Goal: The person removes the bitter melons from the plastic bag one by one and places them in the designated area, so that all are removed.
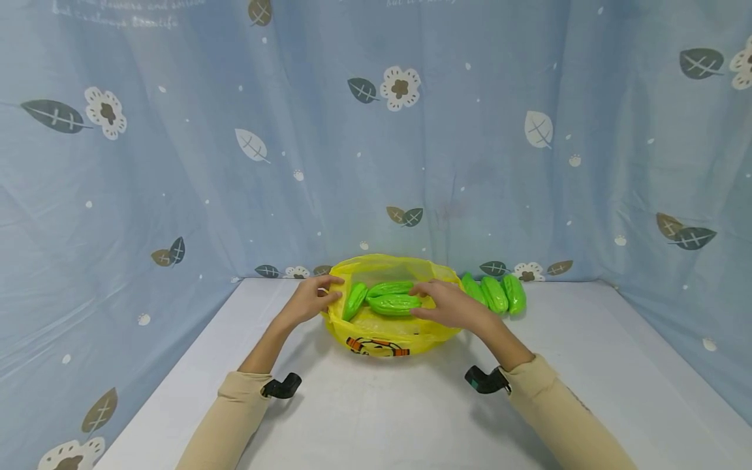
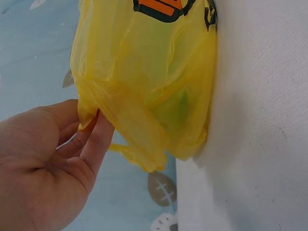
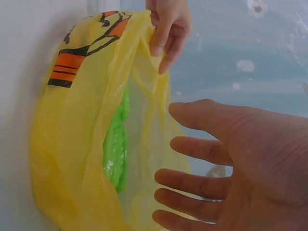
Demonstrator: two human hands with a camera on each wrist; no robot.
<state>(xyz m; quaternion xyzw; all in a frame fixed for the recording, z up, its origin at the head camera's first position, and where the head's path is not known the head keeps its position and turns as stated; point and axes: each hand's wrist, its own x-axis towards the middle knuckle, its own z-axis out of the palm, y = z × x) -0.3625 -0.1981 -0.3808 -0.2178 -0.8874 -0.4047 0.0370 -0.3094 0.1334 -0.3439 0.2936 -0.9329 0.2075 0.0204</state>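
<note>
While the left hand [image 1: 309, 301] pinches the yellow plastic bag [image 1: 427, 339], the right hand [image 1: 449, 304] splays empty fingers; bagging seems underway, likely needing another green gourd [image 1: 494, 295].

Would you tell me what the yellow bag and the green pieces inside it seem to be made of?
The yellow bag looks like thin, slightly glossy plastic film: it is creased and translucent, with green showing through. The green pieces look shiny, with bright highlights on an uneven surface, so perhaps solid plastic or plastic wrapping.

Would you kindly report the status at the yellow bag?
Left grip pinching yellow plastic bag; right grip empty at its mouth; three green gourds inside; no obstruction visible.
</note>
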